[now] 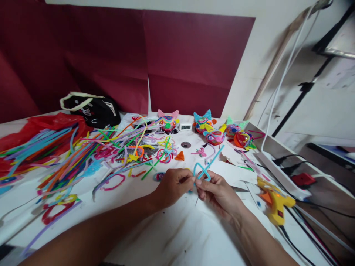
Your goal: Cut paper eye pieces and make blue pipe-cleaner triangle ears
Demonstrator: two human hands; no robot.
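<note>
A light-blue pipe cleaner (213,162), bent into crossing loops with one straight end pointing up and right, is pinched between my two hands over the white table. My left hand (175,186) grips it from the left with thumb and forefinger. From the right, my right hand (219,192) has its thumb on the same pipe cleaner, fingers curled under it. The fingertips of both hands nearly meet. Just beyond them lie a small orange triangle (179,156) of coiled pipe cleaner and a pink twisted piece (200,152).
Loose coloured pipe cleaners (69,162) cover the table's left side. Decorated animal-like figures (205,123) and a small digital clock (185,126) stand at the back. To the right lie a yellow glue gun (277,203) and a power strip (285,177) with cables. A black bag (95,111) sits back left.
</note>
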